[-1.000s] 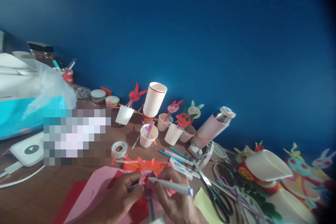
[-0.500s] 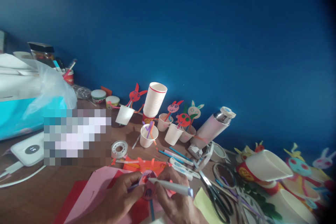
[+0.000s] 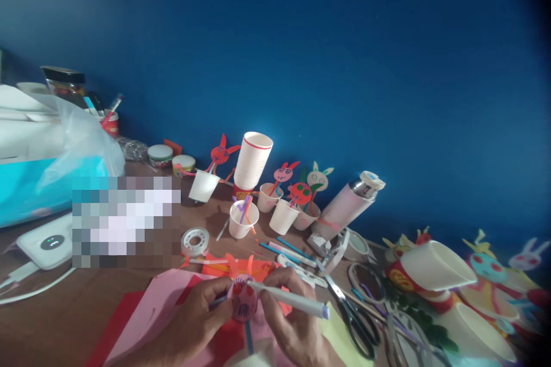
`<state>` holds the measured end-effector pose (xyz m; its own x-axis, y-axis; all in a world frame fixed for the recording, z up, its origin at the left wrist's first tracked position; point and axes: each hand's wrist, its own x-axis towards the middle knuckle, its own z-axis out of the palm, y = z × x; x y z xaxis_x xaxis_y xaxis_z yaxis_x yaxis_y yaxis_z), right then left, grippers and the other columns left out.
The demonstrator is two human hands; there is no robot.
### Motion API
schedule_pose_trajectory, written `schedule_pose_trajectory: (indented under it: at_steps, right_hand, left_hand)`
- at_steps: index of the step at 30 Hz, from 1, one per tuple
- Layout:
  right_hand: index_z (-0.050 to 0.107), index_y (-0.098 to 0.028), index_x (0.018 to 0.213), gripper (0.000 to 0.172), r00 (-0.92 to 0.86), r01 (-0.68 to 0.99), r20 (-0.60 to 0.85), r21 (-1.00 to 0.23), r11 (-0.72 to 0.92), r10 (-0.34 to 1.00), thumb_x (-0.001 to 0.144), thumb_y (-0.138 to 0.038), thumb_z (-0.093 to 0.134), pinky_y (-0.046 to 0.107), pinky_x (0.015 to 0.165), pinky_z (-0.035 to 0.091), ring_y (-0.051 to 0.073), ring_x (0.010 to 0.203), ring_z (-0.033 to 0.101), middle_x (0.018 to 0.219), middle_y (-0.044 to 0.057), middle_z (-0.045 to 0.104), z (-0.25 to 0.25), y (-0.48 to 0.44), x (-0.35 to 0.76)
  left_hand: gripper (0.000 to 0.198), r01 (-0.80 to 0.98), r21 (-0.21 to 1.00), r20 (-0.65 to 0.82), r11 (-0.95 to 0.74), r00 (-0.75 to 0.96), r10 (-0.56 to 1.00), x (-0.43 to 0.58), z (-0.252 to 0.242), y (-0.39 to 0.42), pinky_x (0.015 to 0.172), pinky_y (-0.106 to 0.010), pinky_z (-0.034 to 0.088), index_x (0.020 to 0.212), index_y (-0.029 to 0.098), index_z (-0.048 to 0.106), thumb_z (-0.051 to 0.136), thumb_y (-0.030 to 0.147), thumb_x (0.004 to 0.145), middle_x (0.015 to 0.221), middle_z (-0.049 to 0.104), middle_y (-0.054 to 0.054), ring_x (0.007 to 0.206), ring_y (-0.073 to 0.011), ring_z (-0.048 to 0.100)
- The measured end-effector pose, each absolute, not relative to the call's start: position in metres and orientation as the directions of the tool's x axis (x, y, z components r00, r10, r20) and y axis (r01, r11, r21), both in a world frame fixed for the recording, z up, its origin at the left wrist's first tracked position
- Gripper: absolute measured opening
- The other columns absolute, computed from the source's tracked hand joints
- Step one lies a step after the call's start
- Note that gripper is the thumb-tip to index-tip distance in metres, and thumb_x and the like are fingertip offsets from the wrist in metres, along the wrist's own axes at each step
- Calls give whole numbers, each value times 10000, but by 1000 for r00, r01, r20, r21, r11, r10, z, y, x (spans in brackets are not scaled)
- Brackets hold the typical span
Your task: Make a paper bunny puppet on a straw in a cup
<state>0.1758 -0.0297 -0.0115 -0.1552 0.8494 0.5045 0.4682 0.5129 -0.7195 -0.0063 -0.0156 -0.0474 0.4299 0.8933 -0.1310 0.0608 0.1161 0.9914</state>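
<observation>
My left hand pinches a small round pink paper face mounted on a blue straw, low in the middle of the view. My right hand grips a white marker pen whose tip rests on the top of that face. Pink paper sheets and red ones lie under both hands on the brown table.
White paper cups with rabbit cut-outs, a stack of cups, a pink flask, a tape roll, scissors, a power bank, a cyan box under plastic, a blue wall behind.
The view has shifted slightly, so the table objects sit a little higher. My hands and the paper face rose a bit; the marker tip stays on the face.
</observation>
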Motion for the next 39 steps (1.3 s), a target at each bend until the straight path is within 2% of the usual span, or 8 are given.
schedule_pose_trajectory:
  at_steps: [9, 14, 18, 23, 29, 35, 37, 39]
  right_hand:
    - [569, -197, 797, 35, -103, 421, 439, -794, 439, 893, 824, -175, 564, 246, 591, 451, 140, 611, 583, 687, -6, 623, -17, -29, 177]
    - [535, -202, 785, 94, -41, 281, 352, -894, 349, 935, 864, -248, 557, 229, 550, 440, 130, 582, 555, 647, -17, 590, -13, -30, 177]
    - [513, -206, 804, 138, -26, 196, 297, -935, 296, 955, 888, -310, 547, 241, 571, 439, 138, 605, 552, 656, -12, 587, -17, -32, 177]
    - [522, -205, 815, 144, -15, 153, 256, -955, 255, 967, 892, -323, 550, 254, 624, 445, 145, 653, 562, 683, -8, 595, -23, -31, 177]
    - [538, -202, 822, 143, 4, 160, 256, -954, 252, 967, 894, -325, 547, 273, 662, 458, 155, 702, 563, 739, 9, 588, -24, -29, 181]
    - [520, -202, 795, 165, 31, 91, 258, -963, 254, 966, 870, -343, 561, 245, 583, 446, 132, 601, 521, 657, -12, 573, -22, -28, 179]
    - [519, -201, 774, 176, 30, 123, 259, -959, 254, 965, 864, -347, 558, 234, 556, 430, 126, 573, 501, 633, -17, 560, -20, -28, 178]
    - [525, -197, 759, 172, 12, 188, 260, -949, 253, 965, 859, -333, 554, 239, 568, 435, 132, 581, 519, 634, -10, 571, -19, -29, 177]
  left_hand:
    - [304, 42, 988, -150, 147, 440, 885, -7, -46, -16, 651, -240, 411, 829, 178, 674, 565, 460, 803, 759, 646, -8, 713, -185, 541]
    - [268, 63, 988, -157, 143, 425, 892, -8, -48, -16, 652, -242, 410, 840, 179, 676, 558, 419, 809, 738, 638, 1, 697, -178, 537]
    - [238, 26, 990, -138, 140, 425, 895, -8, -48, -16, 579, -226, 373, 798, 162, 662, 567, 381, 803, 649, 576, 23, 589, -134, 461]
    - [218, 10, 987, -146, 159, 455, 879, -7, -47, -17, 453, -204, 265, 748, 172, 605, 548, 371, 818, 537, 425, 76, 465, -88, 320]
    - [264, 17, 989, -138, 148, 471, 871, -7, -51, -16, 453, -207, 279, 760, 172, 580, 527, 422, 825, 574, 434, 63, 478, -95, 352]
    - [316, 40, 989, -144, 142, 467, 872, -8, -58, -16, 461, -205, 268, 781, 159, 593, 536, 466, 829, 578, 422, 64, 487, -94, 339]
    - [295, 25, 988, -144, 150, 459, 877, -8, -56, -16, 480, -204, 299, 789, 159, 616, 555, 445, 825, 577, 444, 62, 496, -96, 356]
    - [259, -11, 988, -131, 153, 458, 879, -7, -53, -16, 559, -216, 369, 811, 161, 647, 568, 408, 827, 623, 525, 38, 563, -116, 436]
